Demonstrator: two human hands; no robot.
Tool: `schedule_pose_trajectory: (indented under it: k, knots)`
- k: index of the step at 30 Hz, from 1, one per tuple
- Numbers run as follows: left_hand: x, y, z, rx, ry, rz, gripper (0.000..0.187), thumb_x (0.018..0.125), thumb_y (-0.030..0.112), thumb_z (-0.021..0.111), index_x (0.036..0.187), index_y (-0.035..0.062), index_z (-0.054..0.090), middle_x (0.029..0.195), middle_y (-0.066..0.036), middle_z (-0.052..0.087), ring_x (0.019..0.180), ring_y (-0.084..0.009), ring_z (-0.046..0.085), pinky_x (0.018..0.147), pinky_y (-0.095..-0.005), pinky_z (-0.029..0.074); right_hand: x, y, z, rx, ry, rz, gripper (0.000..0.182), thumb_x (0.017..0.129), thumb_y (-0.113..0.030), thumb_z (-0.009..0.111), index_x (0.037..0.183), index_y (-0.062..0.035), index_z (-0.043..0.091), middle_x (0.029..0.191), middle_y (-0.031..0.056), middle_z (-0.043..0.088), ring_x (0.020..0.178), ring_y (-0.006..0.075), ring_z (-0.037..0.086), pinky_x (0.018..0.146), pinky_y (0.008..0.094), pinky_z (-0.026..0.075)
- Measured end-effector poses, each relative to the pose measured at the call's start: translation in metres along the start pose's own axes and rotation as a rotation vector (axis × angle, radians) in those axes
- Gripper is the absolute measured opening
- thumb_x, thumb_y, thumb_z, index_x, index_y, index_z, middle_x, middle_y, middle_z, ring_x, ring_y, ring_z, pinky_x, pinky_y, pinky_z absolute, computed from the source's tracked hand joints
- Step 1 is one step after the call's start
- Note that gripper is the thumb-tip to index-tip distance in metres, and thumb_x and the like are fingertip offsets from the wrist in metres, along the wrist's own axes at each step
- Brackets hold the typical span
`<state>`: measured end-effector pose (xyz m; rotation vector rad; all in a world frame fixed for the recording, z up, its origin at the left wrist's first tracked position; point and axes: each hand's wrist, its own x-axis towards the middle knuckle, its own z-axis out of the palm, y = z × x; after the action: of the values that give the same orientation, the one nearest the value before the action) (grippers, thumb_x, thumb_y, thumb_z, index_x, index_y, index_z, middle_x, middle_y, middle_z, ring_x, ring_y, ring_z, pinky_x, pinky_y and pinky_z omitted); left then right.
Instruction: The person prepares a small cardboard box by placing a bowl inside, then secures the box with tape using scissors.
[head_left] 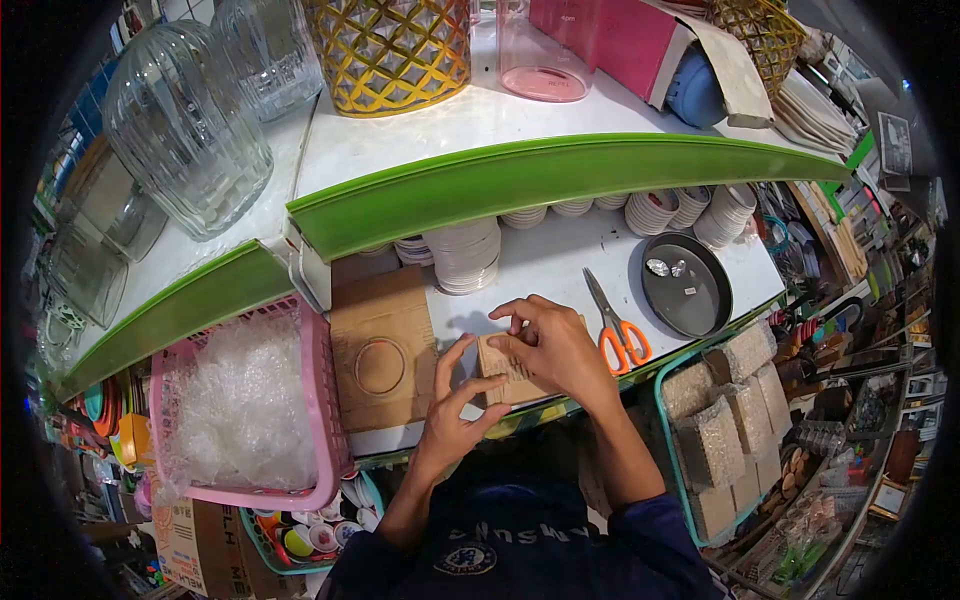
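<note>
Basket [322, 420] of bubble wrap [240, 400], left hand [453, 425] grip spread, right hand [562, 350] gripping cardboard box [491, 361]

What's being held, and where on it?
Small cardboard box: right hand over its top, thumb near the far left corner; left hand spread at its left end. Whether it's truly gripped or only steadied can't be told.

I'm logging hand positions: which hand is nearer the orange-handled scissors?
Right. The right hand is just left of the scissors; the left hand is farther left, beyond the right hand.
</note>
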<state>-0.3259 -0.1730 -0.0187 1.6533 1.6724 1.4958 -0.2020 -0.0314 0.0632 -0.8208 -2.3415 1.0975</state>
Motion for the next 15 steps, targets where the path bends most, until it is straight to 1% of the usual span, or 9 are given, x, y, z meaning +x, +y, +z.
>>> schedule_pose_trajectory:
  k: [2, 3, 6, 9, 11, 15]
  knots:
    - [0.0035, 0.0029, -0.0022, 0.047, -0.006, 0.054, 0.036, 0.073, 0.016, 0.082, 0.106, 0.0123, 0.071, 0.148, -0.019, 0.034, 0.139, -0.0374, 0.033, 0.111, -0.0458, 0.031, 0.0000, -0.0007, 0.0004, 0.001, 0.026, 0.035, 0.035, 0.076, -0.018, 0.078, 0.107, -0.0036, 0.067, 0.083, 0.0137, 0.061, 0.065, 0.0234, 0.062, 0.062, 0.0341, 0.051]
    - [0.0042, 0.0023, -0.0032, 0.047, -0.007, 0.054, 0.036, 0.073, 0.016, 0.082, 0.106, 0.0123, 0.071, 0.148, -0.019, 0.034, 0.139, -0.0374, 0.033, 0.111, -0.0458, 0.031, -0.0009, -0.0020, -0.0012, 0.001, 0.026, 0.035, 0.035, 0.076, -0.018, 0.078, 0.107, -0.0036, 0.067, 0.083, 0.0137, 0.061, 0.065, 0.0234, 0.062, 0.062, 0.0341, 0.051]
    - [0.0046, 0.0002, -0.0051, 0.107, -0.038, 0.074, 0.036, 0.071, 0.016, 0.083, 0.105, 0.0122, 0.071, 0.151, -0.019, 0.033, 0.140, -0.0379, 0.032, 0.112, -0.0465, 0.030, -0.0035, -0.0054, -0.0048, 0.016, -0.025, -0.014, 0.033, 0.078, -0.016, 0.076, 0.107, -0.0033, 0.067, 0.082, 0.0132, 0.061, 0.066, 0.0229, 0.062, 0.062, 0.0341, 0.051]
    - [0.0050, 0.0004, -0.0051, 0.075, -0.036, 0.071, 0.034, 0.071, 0.016, 0.083, 0.103, 0.0113, 0.071, 0.150, -0.018, 0.034, 0.140, -0.0373, 0.031, 0.112, -0.0464, 0.031, -0.0033, -0.0026, -0.0025, 0.017, -0.007, -0.023, 0.031, 0.079, -0.015, 0.075, 0.107, -0.0029, 0.067, 0.082, 0.0128, 0.061, 0.065, 0.0224, 0.061, 0.062, 0.0341, 0.051]
    - [0.0048, 0.0021, -0.0059, -0.030, -0.066, 0.021, 0.032, 0.072, 0.016, 0.083, 0.101, 0.0110, 0.072, 0.150, -0.018, 0.034, 0.141, -0.0364, 0.031, 0.112, -0.0453, 0.031, -0.0029, -0.0016, -0.0014, 0.011, 0.008, -0.007, 0.030, 0.080, -0.015, 0.074, 0.107, -0.0029, 0.068, 0.081, 0.0127, 0.061, 0.064, 0.0220, 0.061, 0.062, 0.0340, 0.050]
    - [0.0051, 0.0012, -0.0032, -0.101, -0.073, 0.006, 0.035, 0.072, 0.017, 0.083, 0.103, 0.0086, 0.069, 0.150, -0.018, 0.034, 0.140, -0.0354, 0.033, 0.111, -0.0440, 0.033, -0.0026, -0.0026, -0.0013, 0.017, 0.020, -0.001, 0.028, 0.081, -0.015, 0.073, 0.106, -0.0029, 0.068, 0.079, 0.0124, 0.061, 0.064, 0.0219, 0.060, 0.062, 0.0340, 0.050]
